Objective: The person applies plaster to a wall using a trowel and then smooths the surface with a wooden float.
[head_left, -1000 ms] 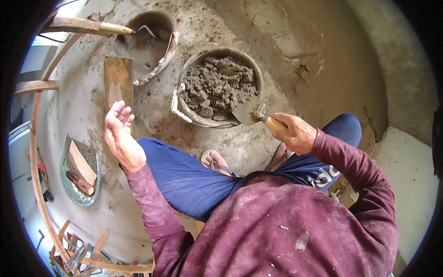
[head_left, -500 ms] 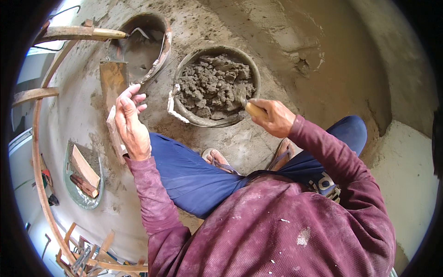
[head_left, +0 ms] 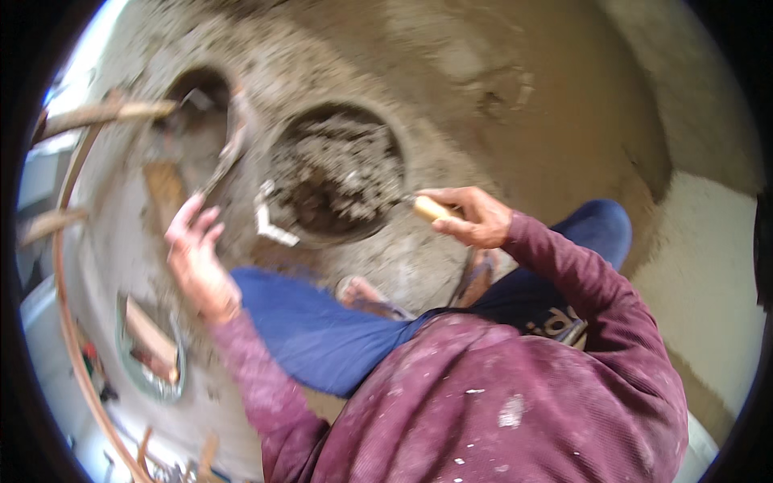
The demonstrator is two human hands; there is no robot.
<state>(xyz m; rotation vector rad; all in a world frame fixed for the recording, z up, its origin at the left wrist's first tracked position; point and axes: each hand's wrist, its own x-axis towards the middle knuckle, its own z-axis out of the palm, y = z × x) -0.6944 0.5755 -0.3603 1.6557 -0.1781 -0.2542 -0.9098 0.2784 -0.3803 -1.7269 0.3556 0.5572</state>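
My right hand [head_left: 475, 216] grips a trowel by its pale wooden handle [head_left: 431, 208]. Its blade is smeared by motion and points left to the right rim of a round bucket [head_left: 405, 153]; I cannot tell what lies on it. Crumbly grey mortar [head_left: 342, 161] fills the bucket, with a dark hollow on its near side. My left hand [head_left: 197, 262] is held up, empty, fingers apart, above the floor left of my knee. Closest to it are a wooden board [head_left: 165, 189] and a second bucket [head_left: 237, 121] at the far left.
A wooden handle [head_left: 121, 113] reaches over the second bucket. At the left, a greenish tub [head_left: 125, 342] holds pieces of wood, and a curved wooden strip [head_left: 72, 338] runs past it. Wet brown mortar [head_left: 580, 113] covers the floor at the far right, beside a pale slab [head_left: 708, 249].
The trowel blade has moved from within the mortar to the bucket's right rim. A dark hollow now shows in the mortar. My left hand has shifted left and slightly down in the picture.
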